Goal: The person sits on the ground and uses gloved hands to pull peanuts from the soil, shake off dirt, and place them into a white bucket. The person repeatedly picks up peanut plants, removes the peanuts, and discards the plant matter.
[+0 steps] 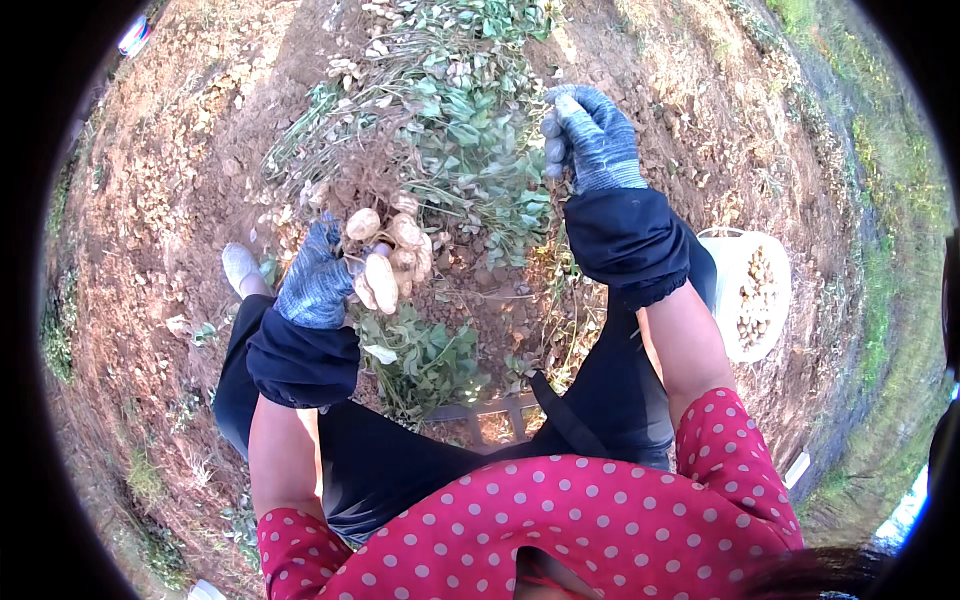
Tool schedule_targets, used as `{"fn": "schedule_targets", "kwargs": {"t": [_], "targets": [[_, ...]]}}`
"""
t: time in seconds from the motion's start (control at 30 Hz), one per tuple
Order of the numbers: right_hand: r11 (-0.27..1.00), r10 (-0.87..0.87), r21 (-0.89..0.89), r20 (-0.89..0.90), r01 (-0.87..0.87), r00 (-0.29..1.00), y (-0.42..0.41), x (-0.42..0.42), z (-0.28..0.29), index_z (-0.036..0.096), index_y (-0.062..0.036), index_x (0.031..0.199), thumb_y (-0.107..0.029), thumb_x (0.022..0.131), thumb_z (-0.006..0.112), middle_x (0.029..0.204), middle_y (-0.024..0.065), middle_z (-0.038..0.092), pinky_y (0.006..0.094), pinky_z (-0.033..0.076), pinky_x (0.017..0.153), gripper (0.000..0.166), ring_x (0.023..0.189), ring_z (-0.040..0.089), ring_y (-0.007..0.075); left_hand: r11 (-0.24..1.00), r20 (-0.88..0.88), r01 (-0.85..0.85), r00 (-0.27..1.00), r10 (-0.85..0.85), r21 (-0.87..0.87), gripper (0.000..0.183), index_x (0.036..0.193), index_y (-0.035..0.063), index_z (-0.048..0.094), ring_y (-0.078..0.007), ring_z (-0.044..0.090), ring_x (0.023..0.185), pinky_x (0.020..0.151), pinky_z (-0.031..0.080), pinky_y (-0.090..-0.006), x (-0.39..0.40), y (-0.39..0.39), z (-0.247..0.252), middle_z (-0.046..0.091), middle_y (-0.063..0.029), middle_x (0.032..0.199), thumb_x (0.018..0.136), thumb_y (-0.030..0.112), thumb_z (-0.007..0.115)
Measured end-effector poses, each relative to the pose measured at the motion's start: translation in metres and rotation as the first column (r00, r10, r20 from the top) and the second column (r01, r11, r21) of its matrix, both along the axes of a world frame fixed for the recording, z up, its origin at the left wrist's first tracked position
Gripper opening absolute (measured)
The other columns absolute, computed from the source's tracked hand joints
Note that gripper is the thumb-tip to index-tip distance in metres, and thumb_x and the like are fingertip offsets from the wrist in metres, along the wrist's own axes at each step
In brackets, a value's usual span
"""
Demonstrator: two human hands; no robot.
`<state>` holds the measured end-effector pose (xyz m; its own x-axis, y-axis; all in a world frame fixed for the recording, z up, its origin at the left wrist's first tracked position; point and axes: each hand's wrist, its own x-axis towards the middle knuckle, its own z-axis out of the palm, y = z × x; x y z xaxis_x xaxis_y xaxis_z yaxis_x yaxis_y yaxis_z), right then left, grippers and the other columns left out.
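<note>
My left hand (313, 277), in a grey-blue knit glove, grips a peanut plant by its stems just below the roots. A cluster of pale peanut pods (403, 251) and a tangle of brown roots (367, 176) stick out past the fingers. Leafy green tops (424, 360) lie below this hand, near my lap. My right hand (592, 139), gloved alike, is raised beside the right edge of a heap of pulled peanut plants (457, 112). Its fingers are curled in and the thumb lies against them; nothing shows in its grasp.
A white bucket (724, 281) partly filled with peanuts stands outside my right leg. Dry, crumbly soil (172, 195) surrounds the heap. Between my legs is a dark slatted plastic edge (495, 420). Green grass (892, 247) grows along the far right. My left shoe (240, 266) rests on the soil.
</note>
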<state>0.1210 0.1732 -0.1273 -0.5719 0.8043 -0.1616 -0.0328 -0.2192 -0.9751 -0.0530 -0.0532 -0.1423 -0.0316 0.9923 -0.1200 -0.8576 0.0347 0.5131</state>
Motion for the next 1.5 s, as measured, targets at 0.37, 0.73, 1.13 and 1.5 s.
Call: {"fn": "schedule_targets", "kwargs": {"t": [0.37, 0.73, 1.13, 1.5], "targets": [[0.913, 0.218, -0.243, -0.389, -0.328, 0.895, -0.091, -0.049, -0.034, 0.046, -0.0046, 0.091, -0.032, 0.085, 0.058, 0.078, 0.0012, 0.052, 0.0243, 0.045, 0.052, 0.03, 0.063, 0.052, 0.0099, 0.812, -0.71, -0.519, 0.676, 0.198, -0.267, 0.044, 0.12, -0.0021, 0.043, -0.0168, 0.055, 0.097, 0.081, 0.045, -0.0262, 0.032, 0.033, 0.016, 0.056, -0.0105, 0.109, 0.079, -0.003, 0.059], [0.745, 0.073, 0.647, 0.164, -0.163, 0.984, -0.082, -0.06, -0.003, 0.051, -0.005, 0.091, -0.023, 0.077, 0.066, 0.069, 0.0083, 0.056, 0.0304, 0.047, 0.056, 0.027, 0.061, 0.059, 0.0184, 0.854, -0.792, -0.476, 0.595, 0.137, -0.21, 0.038, 0.112, -0.0026, 0.047, -0.0177, 0.057, 0.09, 0.079, 0.047, -0.0279, 0.032, 0.036, -0.006, 0.058, -0.0107, 0.101, 0.077, -0.007, 0.06], [0.808, 0.068, 0.584, 0.037, -0.077, 0.997, -0.082, -0.066, -0.029, 0.047, -0.0044, 0.09, -0.012, 0.077, 0.067, 0.069, 0.0008, 0.051, 0.0224, 0.04, 0.05, 0.025, 0.058, 0.049, 0.0057, 0.88, -0.77, -0.438, 0.621, 0.148, -0.185, 0.035, 0.113, -0.001, 0.047, -0.0157, 0.058, 0.078, 0.064, 0.048, -0.0258, 0.038, 0.036, -0.008, 0.059, -0.012, 0.097, 0.08, -0.005, 0.057], [0.509, -0.013, -0.504, -0.815, -0.697, 0.58, -0.037, -0.045, -0.038, 0.05, -0.0106, 0.086, -0.022, 0.085, 0.058, 0.067, 0.0017, 0.046, 0.0207, 0.036, 0.03, 0.014, 0.044, 0.043, 0.008, 0.992, -0.391, -0.121, 0.913, 0.118, 0.017, 0.051, 0.115, -0.0016, 0.045, -0.0157, 0.054, 0.063, 0.057, 0.045, -0.0284, 0.023, 0.035, 0.027, 0.059, -0.0097, 0.082, 0.075, 0.02, 0.068]]}}
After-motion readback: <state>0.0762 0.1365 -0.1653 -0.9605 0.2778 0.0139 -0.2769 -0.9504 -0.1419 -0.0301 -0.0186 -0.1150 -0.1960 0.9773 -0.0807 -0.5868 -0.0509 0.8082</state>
